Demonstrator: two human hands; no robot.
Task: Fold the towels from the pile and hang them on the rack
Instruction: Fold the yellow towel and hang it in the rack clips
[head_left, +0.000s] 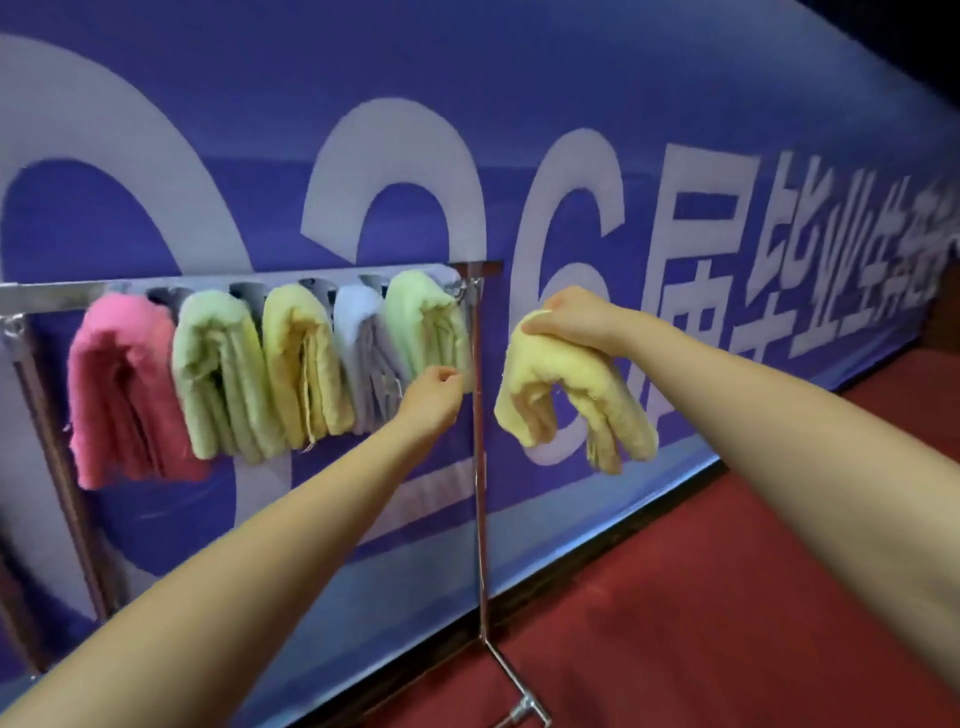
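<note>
your right hand (566, 317) grips a folded pale yellow terry towel (571, 395) from the top, fingers curled round its fold; both halves droop down, clear of the rack and just to the right of its right post. your left hand (434, 387) is at the lower edge of the light green folded towel (426, 322) at the right end of the rail, fingers curled in; looks like a pinch on that edge, but the contact is too blurred to tell for sure.

shiny metal towel rack (480, 467): horizontal rail with upright posts at left and right, the foot of the right post on the red carpet floor (727, 623). five folded towels hang over the rail, packed side by side, left to right: pink folded towel (122, 384), green folded towel (218, 364), yellow folded towel (306, 364), pale lilac-grey folded towel (363, 353), then the light green one.

behind the rack a blue banner with large white digits and characters (519, 130) covers the wall.
</note>
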